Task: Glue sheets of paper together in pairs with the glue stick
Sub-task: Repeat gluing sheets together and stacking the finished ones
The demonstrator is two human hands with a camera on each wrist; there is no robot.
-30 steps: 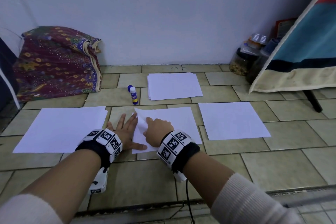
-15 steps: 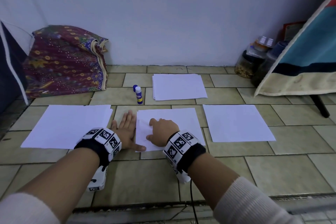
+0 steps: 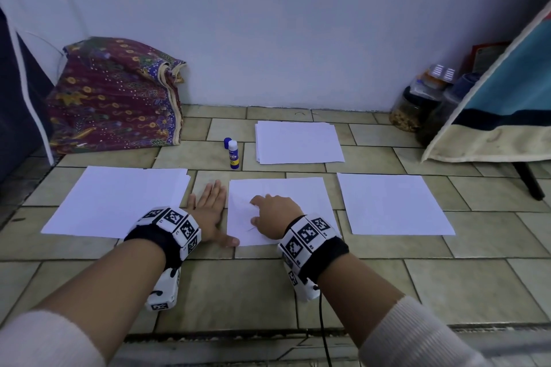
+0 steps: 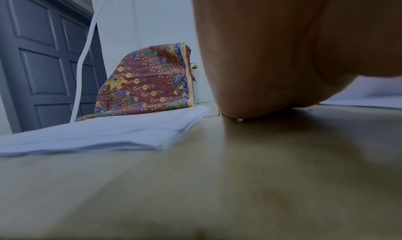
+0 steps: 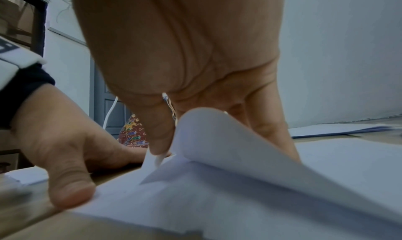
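Note:
Two white sheets [image 3: 286,194] lie one on the other on the tiled floor in front of me. My right hand [image 3: 264,211] rests on them and pinches the top sheet's curled-over left corner [image 5: 217,140] between thumb and fingers. Beside them my left hand [image 3: 213,211] lies flat on the tiles, fingers straight and together. Its thumb [image 5: 71,192] touches the lower sheet's near left corner. The glue stick [image 3: 233,155] stands upright behind the sheets, its blue cap [image 3: 227,142] off and next to it.
A stack of white paper [image 3: 298,141] lies near the wall, another stack [image 3: 119,199] to my left and a single sheet [image 3: 393,202] to my right. A patterned cloth bundle [image 3: 116,98] sits back left. Jars [image 3: 417,110] and a leaning board [image 3: 501,98] stand back right.
The top sheet's raised left part has come down flatter, leaving only a small curled corner in my right hand. My left hand's fingers have drawn together. The head view shifted a little.

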